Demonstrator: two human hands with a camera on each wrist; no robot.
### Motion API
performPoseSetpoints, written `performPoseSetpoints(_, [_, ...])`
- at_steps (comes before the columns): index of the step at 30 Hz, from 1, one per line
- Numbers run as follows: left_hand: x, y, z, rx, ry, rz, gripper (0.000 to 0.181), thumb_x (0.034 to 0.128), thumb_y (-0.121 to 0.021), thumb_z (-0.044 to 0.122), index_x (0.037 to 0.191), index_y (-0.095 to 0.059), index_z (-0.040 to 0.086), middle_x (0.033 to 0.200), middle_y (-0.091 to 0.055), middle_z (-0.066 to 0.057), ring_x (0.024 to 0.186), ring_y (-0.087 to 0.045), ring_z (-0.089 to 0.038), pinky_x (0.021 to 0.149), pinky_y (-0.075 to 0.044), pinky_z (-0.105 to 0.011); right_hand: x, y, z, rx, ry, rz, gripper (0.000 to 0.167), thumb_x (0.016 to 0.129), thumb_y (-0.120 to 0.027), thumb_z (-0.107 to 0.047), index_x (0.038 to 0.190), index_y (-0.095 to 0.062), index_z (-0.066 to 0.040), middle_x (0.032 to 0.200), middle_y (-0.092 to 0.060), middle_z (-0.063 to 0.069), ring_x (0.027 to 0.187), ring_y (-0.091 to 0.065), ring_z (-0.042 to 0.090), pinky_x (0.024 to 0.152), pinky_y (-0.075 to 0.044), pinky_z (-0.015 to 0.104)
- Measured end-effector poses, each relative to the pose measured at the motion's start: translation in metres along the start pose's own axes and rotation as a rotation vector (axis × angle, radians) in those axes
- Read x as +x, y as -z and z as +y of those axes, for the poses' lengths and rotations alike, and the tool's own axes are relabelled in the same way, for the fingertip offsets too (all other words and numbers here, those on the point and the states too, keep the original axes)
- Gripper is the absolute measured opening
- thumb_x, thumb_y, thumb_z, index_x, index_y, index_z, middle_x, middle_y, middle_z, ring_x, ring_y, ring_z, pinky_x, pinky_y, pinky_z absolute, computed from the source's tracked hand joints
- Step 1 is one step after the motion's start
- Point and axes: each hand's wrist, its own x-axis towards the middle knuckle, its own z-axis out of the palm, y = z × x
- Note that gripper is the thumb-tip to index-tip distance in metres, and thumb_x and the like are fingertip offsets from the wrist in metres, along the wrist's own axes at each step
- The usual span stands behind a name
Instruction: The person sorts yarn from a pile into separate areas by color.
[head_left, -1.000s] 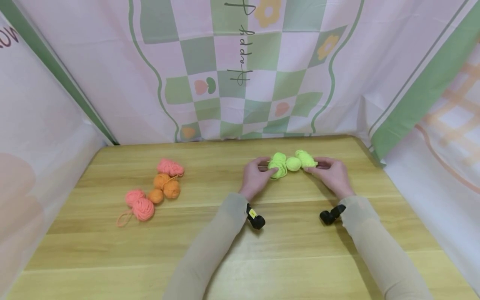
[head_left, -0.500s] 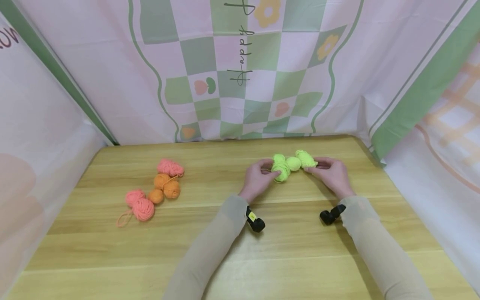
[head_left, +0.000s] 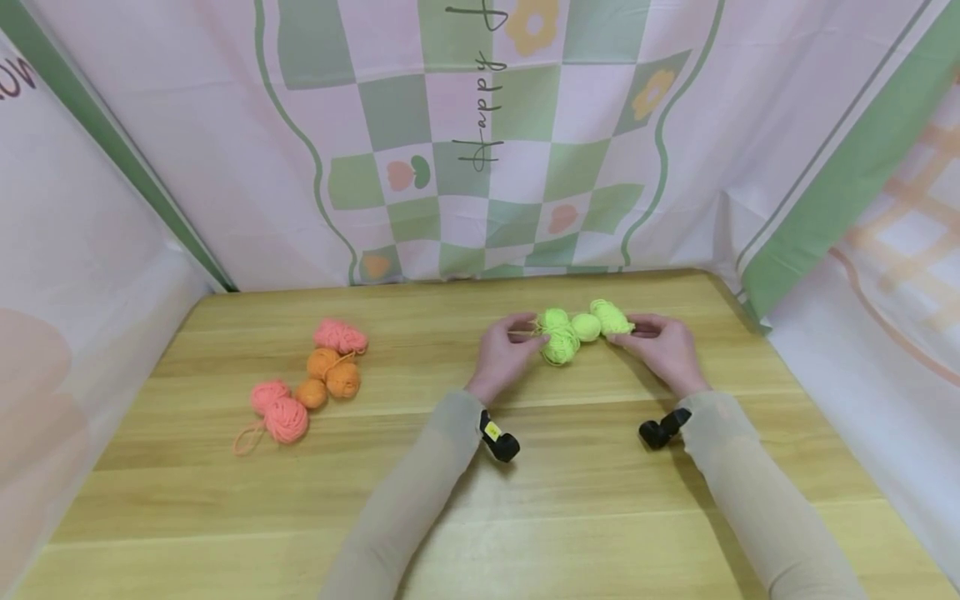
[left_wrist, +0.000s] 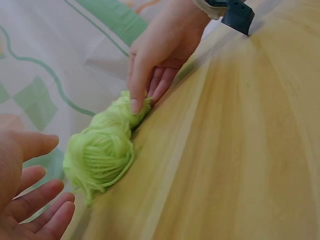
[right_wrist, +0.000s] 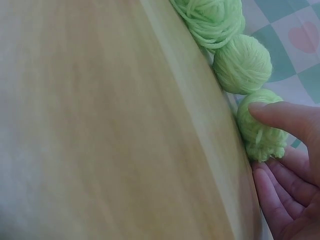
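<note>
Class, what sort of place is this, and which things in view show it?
Probably a screened-off tabletop craft space, though its exact use is uncertain. A flat, light-brown wood-grain table stands before pale, green-checked fabric hangings, and soft lime-green yarn balls lie on it.

The middle yarn ball [head_left: 586, 327] sits on the table [head_left: 570, 517], the left bundle [head_left: 559, 338] just to its left, the right bundle [head_left: 611, 317] just to its right. Well to its left lies a yarn cluster [head_left: 343, 379]; behind it hangs a cloth [head_left: 517, 175].
</note>
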Motion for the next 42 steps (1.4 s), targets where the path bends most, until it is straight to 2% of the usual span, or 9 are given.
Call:
performPoseSetpoints(5, [0.001,0.012,0.003,-0.024,-0.024,0.018,0.046,0.0899,-0.080,0.013,0.132,-0.065,0.001,0.119,-0.069,-0.016,0.101,-0.067,-0.024,0.087,-0.056,-0.028,0.001,0.000,-0.001,-0.001,-0.004,0.002,0.070,0.084,-0.085,-0.043,0.135,-0.063,0.000,0.122,-0.067,0.021,0.108,-0.064,0.031,0.081,-0.050,0.019])
performPoseSetpoints(15, [0.001,0.041,0.002,-0.052,-0.076,0.062,0.045,0.0901,-0.079,0.013,0.132,-0.065,0.003,0.122,-0.068,-0.017,0.104,-0.068,-0.026,0.091,-0.055,-0.030,-0.003,0.005,-0.007,0.000,-0.007,-0.049,0.074,0.085,-0.083,-0.044,0.140,-0.058,0.000,0.126,-0.065,0.023,0.112,-0.063,0.033,0.088,-0.050,0.026])
performPoseSetpoints(22, [-0.002,0.059,0.009,-0.040,-0.091,0.070,0.046,0.0914,-0.078,0.015,0.134,-0.064,0.003,0.125,-0.067,-0.018,0.106,-0.067,-0.027,0.091,-0.055,-0.030,-0.004,0.012,-0.008,0.034,0.012,-0.092,0.077,0.087,-0.083,-0.039,0.144,-0.052,0.003,0.131,-0.062,0.025,0.116,-0.060,0.038,0.099,-0.050,0.047])
performPoseSetpoints(26, [-0.004,0.070,0.013,-0.033,-0.126,0.092,0.044,0.0910,-0.078,0.014,0.132,-0.065,0.004,0.124,-0.068,-0.018,0.104,-0.068,-0.027,0.090,-0.056,-0.031,-0.005,0.018,-0.011,0.072,0.006,-0.094,0.079,0.088,-0.082,-0.040,0.147,-0.049,0.001,0.138,-0.057,0.025,0.123,-0.056,0.039,0.105,-0.045,0.052])
performPoseSetpoints(35, [-0.013,0.094,0.017,-0.048,-0.182,0.121,0.043,0.0909,-0.079,0.014,0.131,-0.066,0.006,0.122,-0.069,-0.015,0.106,-0.068,-0.026,0.094,-0.054,-0.032,-0.009,0.034,-0.026,0.126,-0.007,-0.072,0.086,0.085,-0.081,-0.048,0.151,-0.047,-0.005,0.147,-0.051,0.020,0.132,-0.050,0.036,0.110,-0.041,0.050])
performPoseSetpoints(42, [-0.023,0.115,0.015,-0.047,-0.198,0.134,0.042,0.0913,-0.079,0.013,0.130,-0.067,0.005,0.120,-0.069,-0.014,0.105,-0.068,-0.028,0.095,-0.054,-0.037,-0.015,0.035,-0.042,0.138,-0.007,-0.086,0.088,0.084,-0.082,-0.050,0.152,-0.046,-0.008,0.150,-0.049,0.016,0.136,-0.047,0.036,0.112,-0.038,0.051])
